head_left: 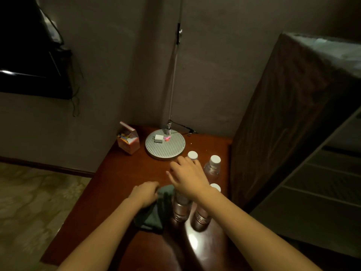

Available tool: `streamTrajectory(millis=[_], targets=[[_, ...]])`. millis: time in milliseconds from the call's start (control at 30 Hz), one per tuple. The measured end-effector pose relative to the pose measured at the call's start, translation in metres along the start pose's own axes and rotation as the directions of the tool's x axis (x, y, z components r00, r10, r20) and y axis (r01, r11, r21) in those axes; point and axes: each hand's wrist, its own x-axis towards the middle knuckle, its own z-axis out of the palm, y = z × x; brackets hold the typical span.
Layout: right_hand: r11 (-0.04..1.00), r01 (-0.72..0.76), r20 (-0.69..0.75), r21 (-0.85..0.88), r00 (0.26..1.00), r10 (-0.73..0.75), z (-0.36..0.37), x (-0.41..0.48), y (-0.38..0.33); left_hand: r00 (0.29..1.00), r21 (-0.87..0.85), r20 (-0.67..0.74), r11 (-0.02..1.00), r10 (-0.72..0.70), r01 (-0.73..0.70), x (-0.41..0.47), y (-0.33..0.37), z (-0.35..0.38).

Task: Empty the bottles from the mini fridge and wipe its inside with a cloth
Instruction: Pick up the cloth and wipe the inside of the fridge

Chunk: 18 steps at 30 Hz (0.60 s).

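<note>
Reddish-brown wood, glossy and dimly lit, made up the worktop (121, 184), where four clear water bottles stood in a loose cluster near its right edge. The far left bottle (192, 155) showed only its white cap above the right hand (187, 176), whose fingers (176, 163) were spread open and hovered over it without closing on anything. The far right bottle (213, 166) stood clear, its cap and shoulders plain to see. The near left bottle (180, 206) had its cap hidden behind the right wrist, and the near right bottle (203, 214) showed just a sliver of cap and its lower body past the forearm.

The left hand (145, 193) lay on a dark green cloth (154, 214) bunched just beside the near bottles; its fingers curled down onto the fabric, though whether they actually pinched it could not be made out. A round ribbed lamp base (165, 146) sat farther back with a white charger plug (158, 138) on it, and a small open carton (128, 140) stood to its left. The mini fridge (283, 118) rose at the right, its open door (320, 177) cut off by the picture's edge and its inside out of sight.
</note>
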Motion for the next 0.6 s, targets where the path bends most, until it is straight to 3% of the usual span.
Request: streamTrajectory(millis=[200, 333, 600], targets=[[0.994, 0.100, -0.026, 0.033, 0.995, -0.100, -0.050, 0.004, -0.021, 0.954, -0.202, -0.281, 0.965, 0.105, -0.166, -0.060, 0.022, -0.101], [0.984, 0.175, -0.101, 0.024, 0.980, -0.172, -0.096, -0.002, -0.037, 0.862, -0.166, -0.471, 0.940, 0.189, -0.297, -0.127, 0.051, -0.160], [0.949, 0.304, -0.385, 0.088, 0.889, -0.249, -0.186, -0.040, -0.053, 0.704, -0.116, -0.639, 0.865, 0.311, -0.488, -0.228, 0.133, -0.217]])
